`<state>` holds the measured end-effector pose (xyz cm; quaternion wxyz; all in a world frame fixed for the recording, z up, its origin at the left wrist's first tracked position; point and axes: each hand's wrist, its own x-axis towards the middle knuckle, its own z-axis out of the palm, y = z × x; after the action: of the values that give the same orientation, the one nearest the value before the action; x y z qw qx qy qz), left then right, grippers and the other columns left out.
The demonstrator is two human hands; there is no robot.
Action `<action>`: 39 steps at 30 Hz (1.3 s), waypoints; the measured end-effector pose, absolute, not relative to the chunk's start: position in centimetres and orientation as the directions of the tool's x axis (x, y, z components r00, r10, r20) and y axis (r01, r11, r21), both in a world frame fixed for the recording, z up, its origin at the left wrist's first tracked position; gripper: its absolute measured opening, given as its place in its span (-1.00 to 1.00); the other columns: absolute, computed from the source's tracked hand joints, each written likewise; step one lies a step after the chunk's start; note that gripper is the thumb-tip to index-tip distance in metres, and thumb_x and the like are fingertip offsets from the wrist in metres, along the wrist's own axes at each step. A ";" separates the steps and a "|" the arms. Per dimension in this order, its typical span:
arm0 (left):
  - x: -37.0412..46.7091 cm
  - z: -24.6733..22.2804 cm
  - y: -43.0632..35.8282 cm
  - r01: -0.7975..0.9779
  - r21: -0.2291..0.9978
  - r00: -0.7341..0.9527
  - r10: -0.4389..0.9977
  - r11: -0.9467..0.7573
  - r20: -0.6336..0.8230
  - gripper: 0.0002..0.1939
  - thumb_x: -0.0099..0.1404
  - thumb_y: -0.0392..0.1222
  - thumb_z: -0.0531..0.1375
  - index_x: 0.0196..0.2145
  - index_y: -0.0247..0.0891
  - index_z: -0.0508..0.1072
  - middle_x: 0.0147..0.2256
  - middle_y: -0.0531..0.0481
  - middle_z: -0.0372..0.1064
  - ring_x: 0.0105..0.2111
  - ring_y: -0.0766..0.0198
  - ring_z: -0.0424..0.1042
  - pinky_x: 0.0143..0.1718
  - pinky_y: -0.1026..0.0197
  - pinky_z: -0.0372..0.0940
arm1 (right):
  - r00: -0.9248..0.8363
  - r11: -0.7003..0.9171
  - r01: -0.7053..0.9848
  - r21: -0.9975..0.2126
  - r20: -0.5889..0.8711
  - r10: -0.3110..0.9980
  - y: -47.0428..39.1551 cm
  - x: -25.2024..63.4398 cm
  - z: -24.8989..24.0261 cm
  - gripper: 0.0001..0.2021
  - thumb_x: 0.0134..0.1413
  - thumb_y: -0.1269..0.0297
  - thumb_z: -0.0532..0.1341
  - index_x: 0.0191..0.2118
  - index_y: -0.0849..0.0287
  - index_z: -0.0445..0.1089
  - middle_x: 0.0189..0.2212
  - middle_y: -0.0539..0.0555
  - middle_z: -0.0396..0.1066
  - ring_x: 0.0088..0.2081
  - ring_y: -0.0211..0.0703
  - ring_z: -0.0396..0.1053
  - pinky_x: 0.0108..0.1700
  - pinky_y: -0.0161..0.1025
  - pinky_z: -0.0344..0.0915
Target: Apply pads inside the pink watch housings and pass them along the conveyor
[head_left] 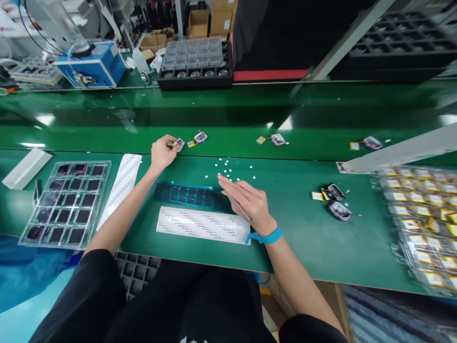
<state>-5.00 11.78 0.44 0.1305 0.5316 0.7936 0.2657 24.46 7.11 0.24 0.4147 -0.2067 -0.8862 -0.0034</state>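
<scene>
My left hand (163, 152) is at the far side of the mat, its fingers closed on a small electronic device (179, 144) with a yellow piece beside it. Just right of it lies another such device (200, 137), wired to a small yellow-edged battery (192, 144). My right hand (250, 202), with a blue wrist strap (266, 237), has a thin metal tool, apparently tweezers (243, 208), tucked in its fingers. Its fingertips reach small white pieces (226, 171) scattered on the green surface. Beneath that hand are a dark blue-tinted strip sheet (193, 196) and a white printed sheet (203, 226).
At left stand a clear tray (67, 205) of dark square parts, a white box (26, 168) and another printed sheet (123, 186). More devices (339, 210) lie to the right, beside stacked trays of batteries (421, 224). A slanted pale post (400, 150) crosses the right side.
</scene>
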 end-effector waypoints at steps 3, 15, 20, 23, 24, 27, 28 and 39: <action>-6.0 0.6 13.8 0.844 0.469 -0.372 0.915 0.262 0.158 -0.72 0.28 -0.18 0.25 -0.08 -0.33 0.55 0.15 -0.44 0.33 0.24 -0.32 0.26 0.23 -0.28 0.15 | -0.559 0.924 0.345 -0.165 0.755 0.343 7.1 24.4 0.4 -0.54 0.33 0.53 0.23 0.29 0.18 0.30 0.01 0.12 0.59 -0.27 -0.18 0.53 -0.24 -0.23 0.53; -0.9 -0.7 17.5 0.829 0.558 -0.141 0.976 0.025 0.167 -0.91 0.21 -0.33 0.28 -0.29 -0.25 0.53 0.12 -0.30 0.44 0.37 -0.22 0.11 0.39 -0.29 -0.14 | -0.555 0.897 0.365 -0.250 0.715 0.426 7.3 24.7 0.2 -0.77 0.38 0.38 0.17 0.05 0.14 0.50 0.03 0.15 0.59 -0.15 -0.07 0.50 -0.16 -0.16 0.53; 0.6 0.5 14.0 0.690 0.712 -0.030 0.978 -0.130 0.207 -0.92 0.31 -0.36 0.18 -0.26 -0.21 0.42 -0.09 -0.15 0.57 0.15 0.05 0.46 0.28 -0.07 0.18 | -0.476 0.887 0.316 -0.335 0.753 0.454 7.1 24.6 0.0 -0.76 0.43 0.36 0.07 -0.15 0.12 0.50 -0.12 0.12 0.64 -0.17 -0.08 0.51 -0.16 -0.14 0.52; 2.3 1.6 9.8 0.575 0.794 0.019 0.973 -0.198 0.228 -0.92 0.42 -0.22 0.13 -0.17 -0.21 0.41 -0.20 -0.09 0.60 -0.14 0.17 0.61 0.01 0.13 0.40 | -0.392 0.852 0.317 -0.418 0.760 0.519 6.8 24.2 -0.3 -0.74 0.44 0.43 0.00 -0.07 0.15 0.44 -0.25 0.12 0.62 -0.28 -0.14 0.51 -0.21 -0.19 0.48; 2.9 1.9 8.3 0.544 0.812 0.027 0.972 -0.211 0.234 -0.89 0.43 -0.18 0.14 -0.16 -0.21 0.43 -0.21 -0.08 0.60 -0.18 0.18 0.62 -0.04 0.16 0.42 | -0.367 0.837 0.321 -0.443 0.757 0.541 6.6 24.1 -0.4 -0.75 0.45 0.43 0.00 -0.05 0.16 0.42 -0.33 0.08 0.60 -0.36 -0.17 0.49 -0.27 -0.24 0.45; 4.5 2.4 4.1 0.469 0.853 0.046 0.971 -0.228 0.234 -0.84 0.39 -0.14 0.19 -0.15 -0.20 0.53 -0.18 -0.08 0.61 -0.18 0.20 0.61 -0.07 0.21 0.43 | -0.345 0.812 0.323 -0.486 0.738 0.579 6.1 23.7 -0.6 -0.86 0.45 0.34 0.09 -0.02 0.16 0.38 -0.57 -0.11 0.42 -0.62 -0.29 0.29 -0.50 -0.34 0.28; 5.0 2.5 3.0 0.414 0.886 0.041 0.976 -0.210 0.213 -0.84 0.37 -0.15 0.22 -0.15 -0.20 0.55 -0.18 -0.07 0.61 -0.18 0.19 0.61 -0.08 0.21 0.44 | -0.358 0.812 0.317 -0.489 0.732 0.580 5.9 23.6 -0.7 -0.88 0.44 0.29 0.14 -0.02 0.16 0.38 -0.59 -0.14 0.38 -0.66 -0.31 0.25 -0.54 -0.35 0.23; 5.3 0.7 -0.1 -0.058 0.998 -0.146 0.989 -0.005 -0.003 -0.66 0.37 0.08 0.28 -0.22 -0.30 0.51 -0.49 0.03 0.50 -0.69 0.41 0.41 -0.65 0.37 0.29 | -0.533 0.852 0.285 -0.439 0.666 0.521 5.9 23.7 -0.6 -0.91 0.41 0.34 0.20 -0.18 0.14 0.43 -0.38 -0.04 0.60 -0.51 -0.35 0.46 -0.50 -0.36 0.24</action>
<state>5.29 -0.06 0.65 0.4762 0.4475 0.5203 0.5498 23.65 5.86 -0.56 0.4231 -0.2333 -0.8643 0.1395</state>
